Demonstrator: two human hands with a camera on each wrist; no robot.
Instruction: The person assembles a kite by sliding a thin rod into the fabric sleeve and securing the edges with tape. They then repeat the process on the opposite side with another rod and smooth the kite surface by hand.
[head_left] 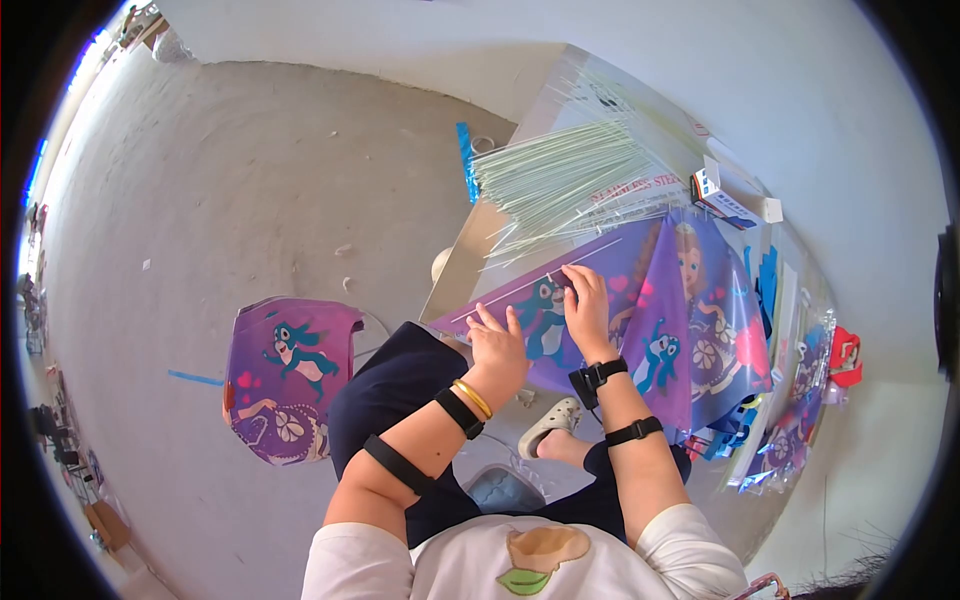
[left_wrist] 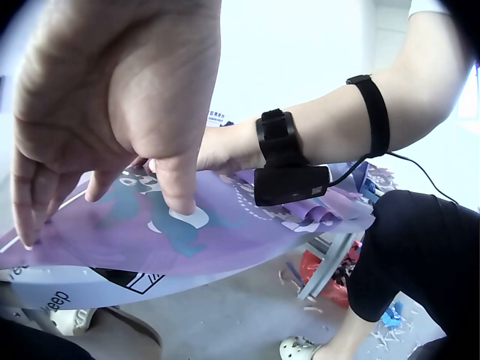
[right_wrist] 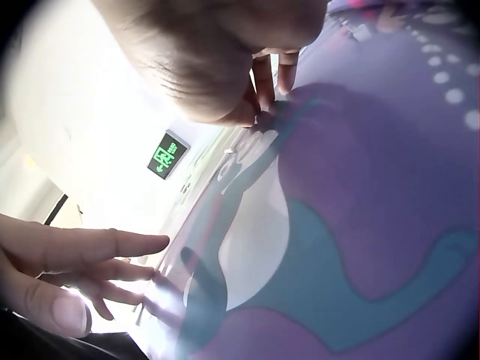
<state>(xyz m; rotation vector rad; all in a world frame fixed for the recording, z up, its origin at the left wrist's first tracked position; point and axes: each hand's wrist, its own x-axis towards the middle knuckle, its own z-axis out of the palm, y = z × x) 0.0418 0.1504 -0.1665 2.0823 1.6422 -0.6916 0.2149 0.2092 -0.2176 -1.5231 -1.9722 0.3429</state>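
A purple sheet point(head_left: 655, 290) with cartoon prints of a blue animal and a girl lies over the table in front of me. Along its far edge runs a thin white rod point(head_left: 590, 254). My left hand point(head_left: 497, 352) is over the sheet's left part, fingers spread and fingertips close to that edge. Farther right, my right hand point(head_left: 590, 315) has its thumb and fingers brought together at the same edge, beside the printed animal's head. In the right wrist view, the right fingertips bend down onto the sheet point(right_wrist: 360, 165), partly hidden by the palm.
Many thin pale rods point(head_left: 560, 170) are heaped at the table's far side. A small open box point(head_left: 722, 198) stands at the back right, near plastic-wrapped printed pieces point(head_left: 795, 430). Another purple printed piece point(head_left: 290, 380) is at the left, by my knee. A blue strip point(head_left: 467, 162) lies beyond the table.
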